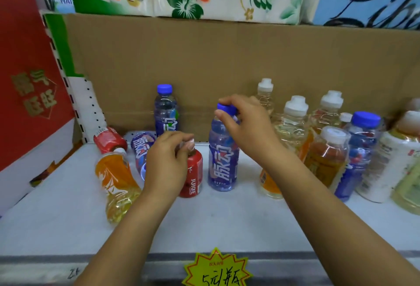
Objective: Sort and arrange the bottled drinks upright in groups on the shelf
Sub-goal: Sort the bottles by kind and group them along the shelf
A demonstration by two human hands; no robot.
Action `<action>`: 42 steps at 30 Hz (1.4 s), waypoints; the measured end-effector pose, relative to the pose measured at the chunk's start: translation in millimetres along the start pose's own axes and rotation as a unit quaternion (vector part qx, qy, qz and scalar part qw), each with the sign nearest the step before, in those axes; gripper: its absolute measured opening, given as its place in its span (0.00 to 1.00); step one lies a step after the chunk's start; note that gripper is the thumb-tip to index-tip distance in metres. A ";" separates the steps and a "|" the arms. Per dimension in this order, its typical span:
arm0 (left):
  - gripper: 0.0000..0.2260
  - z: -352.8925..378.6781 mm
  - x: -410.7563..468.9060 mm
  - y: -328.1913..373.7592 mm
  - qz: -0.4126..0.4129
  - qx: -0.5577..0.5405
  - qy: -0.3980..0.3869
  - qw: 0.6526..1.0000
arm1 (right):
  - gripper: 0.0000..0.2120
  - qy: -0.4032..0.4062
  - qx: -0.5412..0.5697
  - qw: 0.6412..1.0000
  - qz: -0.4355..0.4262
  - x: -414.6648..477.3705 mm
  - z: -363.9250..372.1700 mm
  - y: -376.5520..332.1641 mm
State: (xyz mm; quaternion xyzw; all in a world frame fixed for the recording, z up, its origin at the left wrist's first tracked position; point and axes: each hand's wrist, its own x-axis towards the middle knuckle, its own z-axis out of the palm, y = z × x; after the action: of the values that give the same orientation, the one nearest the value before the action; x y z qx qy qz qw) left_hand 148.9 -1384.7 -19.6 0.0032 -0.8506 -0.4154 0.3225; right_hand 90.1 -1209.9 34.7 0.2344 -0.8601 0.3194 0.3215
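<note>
I see both forearms reaching in from the bottom edge over the white shelf [68, 222]. My right hand [247, 124] is raised and bent at the wrist, its fingertips pinched together on the blue cap of an upright blue bottle [223, 160] that stands mid-shelf. My left hand [168, 160] sits lower, palm down, fingers curled shut around the top of a red juice bottle [192, 176] standing just left of the blue one. Behind the left hand a second blue bottle [142, 149] lies on its side, beside a fallen orange bottle [116, 176] and a tipped red one [110, 141]. Another blue bottle [165, 110] stands against the cardboard [204, 58] at the back. Upright pale yellow bottles [293, 124] cluster to the right.
</note>
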 end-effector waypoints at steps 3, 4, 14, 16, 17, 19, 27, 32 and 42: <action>0.14 -12.0 -5.2 0.0 -0.013 -0.008 -0.021 1.000 | 0.13 0.024 -0.001 1.000 0.006 -11.3 3.2 -3.4; 0.15 -18.4 -9.1 -0.3 -0.025 -0.005 -0.022 0.999 | 0.13 0.054 -0.003 0.998 0.012 -17.8 3.9 -6.1; 0.37 -76.1 -61.1 -27.3 -0.194 0.205 -0.041 0.958 | 0.10 -0.005 0.189 0.982 0.012 -79.6 52.7 -78.6; 0.40 -81.0 -72.6 -30.6 -0.234 0.231 -0.078 0.941 | 0.12 -0.120 0.168 0.977 0.043 -87.6 70.2 -81.5; 0.40 -83.8 -77.4 -32.7 -0.243 0.237 -0.082 0.937 | 0.13 -0.162 0.133 0.976 0.054 -90.8 77.8 -83.1; 0.41 -91.3 -83.2 -34.9 -0.273 0.226 -0.077 0.932 | 0.17 -0.214 0.046 0.974 0.060 -95.2 88.3 -87.7; 0.47 -119.5 -94.5 -41.3 -0.332 0.239 -0.135 0.902 | 0.26 -0.297 -0.027 0.949 0.104 -79.3 113.0 -105.3; 0.47 -125.9 -99.7 -43.2 -0.313 0.214 -0.130 0.916 | 0.19 -0.245 0.013 0.963 0.112 -78.3 126.8 -100.3; 0.30 -133.0 -118.4 -53.7 -0.279 0.043 0.126 0.951 | 0.14 -0.128 0.092 0.986 0.057 -98.7 105.3 -87.5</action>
State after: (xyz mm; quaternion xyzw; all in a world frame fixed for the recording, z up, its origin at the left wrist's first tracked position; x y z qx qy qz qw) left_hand 301.9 -1481.2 -62.9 0.3068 -0.7849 -0.4483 0.2979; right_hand 168.3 -1324.1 -61.9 0.2529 -0.8728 0.3823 0.1673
